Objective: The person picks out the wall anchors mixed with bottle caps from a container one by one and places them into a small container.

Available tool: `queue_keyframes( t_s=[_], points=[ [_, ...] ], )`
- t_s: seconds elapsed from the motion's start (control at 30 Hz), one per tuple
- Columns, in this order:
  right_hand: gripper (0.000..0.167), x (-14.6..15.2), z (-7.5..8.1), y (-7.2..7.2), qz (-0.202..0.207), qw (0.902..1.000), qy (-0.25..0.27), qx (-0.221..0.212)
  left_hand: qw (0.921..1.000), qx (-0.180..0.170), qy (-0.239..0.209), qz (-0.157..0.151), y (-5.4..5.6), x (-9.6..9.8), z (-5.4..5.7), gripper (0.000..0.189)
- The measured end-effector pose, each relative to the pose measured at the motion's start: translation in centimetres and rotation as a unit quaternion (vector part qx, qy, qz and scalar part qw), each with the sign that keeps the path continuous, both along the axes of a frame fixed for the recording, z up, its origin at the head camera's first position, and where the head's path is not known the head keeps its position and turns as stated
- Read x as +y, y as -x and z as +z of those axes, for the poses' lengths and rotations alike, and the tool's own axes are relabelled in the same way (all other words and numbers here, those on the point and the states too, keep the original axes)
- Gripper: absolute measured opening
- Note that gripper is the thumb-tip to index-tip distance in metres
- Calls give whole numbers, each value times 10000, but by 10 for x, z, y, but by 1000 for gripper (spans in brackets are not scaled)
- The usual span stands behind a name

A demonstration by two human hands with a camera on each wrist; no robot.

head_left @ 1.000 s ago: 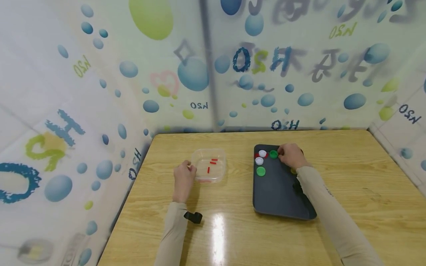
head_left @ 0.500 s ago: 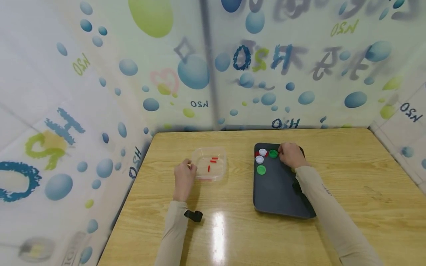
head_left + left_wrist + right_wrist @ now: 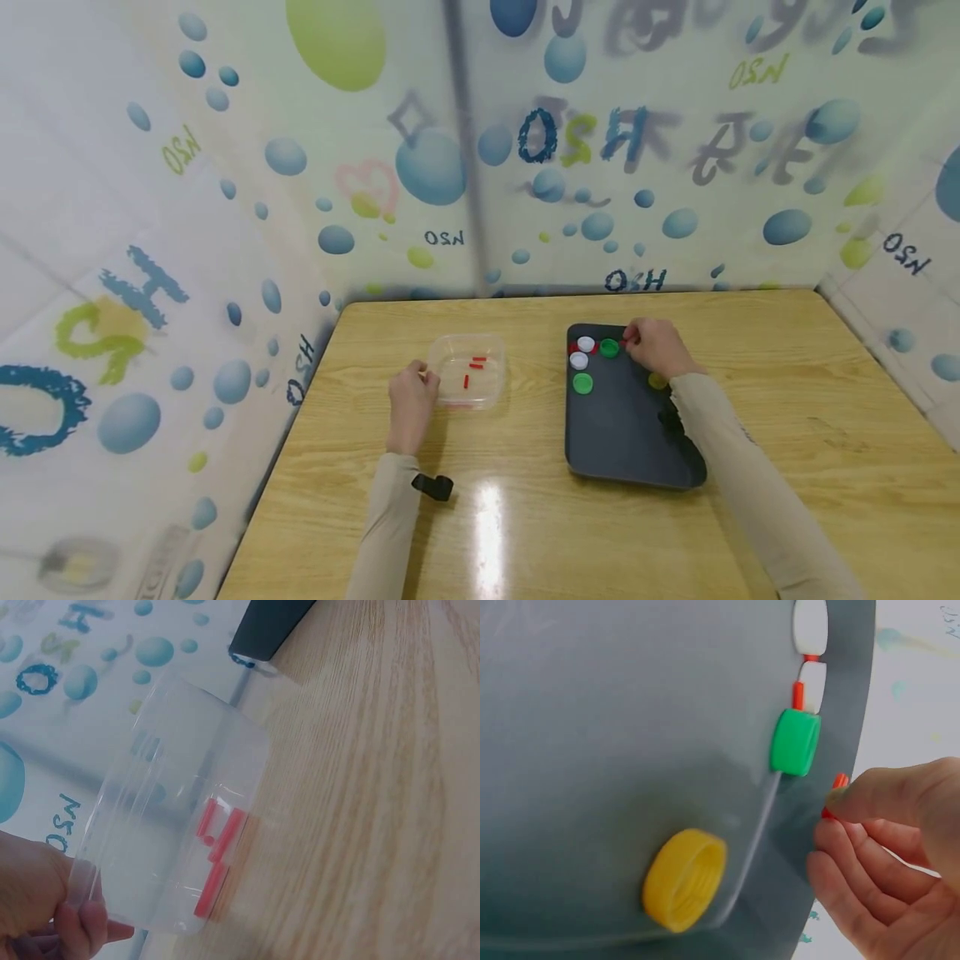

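In the head view my left hand (image 3: 412, 402) holds the near-left edge of a clear plastic container (image 3: 491, 392). The left wrist view shows thumb and fingers pinching its rim, with red sticks (image 3: 212, 889) lying inside. My right hand (image 3: 660, 346) is over the far right of a dark grey tray (image 3: 626, 450). Between thumb and forefinger it pinches a short red stick (image 3: 840, 781), close to a green bottle cap (image 3: 795, 742) but apart from it. White caps (image 3: 810, 628) with red sticks between them stand beyond the green one. A yellow cap (image 3: 684, 881) sits nearer, partly behind the hand in the head view.
A second green cap (image 3: 582, 383) lies near the tray's left edge. Both the tray and the container rest on a wooden table (image 3: 525, 517). A wall sheet (image 3: 510, 217) with printed bubbles rises behind the table's far edge.
The head view has shifted slightly. My right hand has moved a little off the yellow cap, which shows more clearly, and the red stick tip is visible. The left hand keeps its place at the container.
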State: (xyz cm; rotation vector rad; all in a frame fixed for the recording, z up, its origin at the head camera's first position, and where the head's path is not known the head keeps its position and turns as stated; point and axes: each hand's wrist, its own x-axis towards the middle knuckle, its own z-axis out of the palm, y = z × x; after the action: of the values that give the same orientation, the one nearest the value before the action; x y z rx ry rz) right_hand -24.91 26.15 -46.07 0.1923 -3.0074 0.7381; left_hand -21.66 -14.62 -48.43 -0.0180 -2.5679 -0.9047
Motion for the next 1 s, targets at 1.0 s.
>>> queue_keyframes(
  t_s=[1.0],
  points=[
    [15,-61,17,1,511,9963,671,136,10000,1,76,-1,0,1,3,17]
  ],
)
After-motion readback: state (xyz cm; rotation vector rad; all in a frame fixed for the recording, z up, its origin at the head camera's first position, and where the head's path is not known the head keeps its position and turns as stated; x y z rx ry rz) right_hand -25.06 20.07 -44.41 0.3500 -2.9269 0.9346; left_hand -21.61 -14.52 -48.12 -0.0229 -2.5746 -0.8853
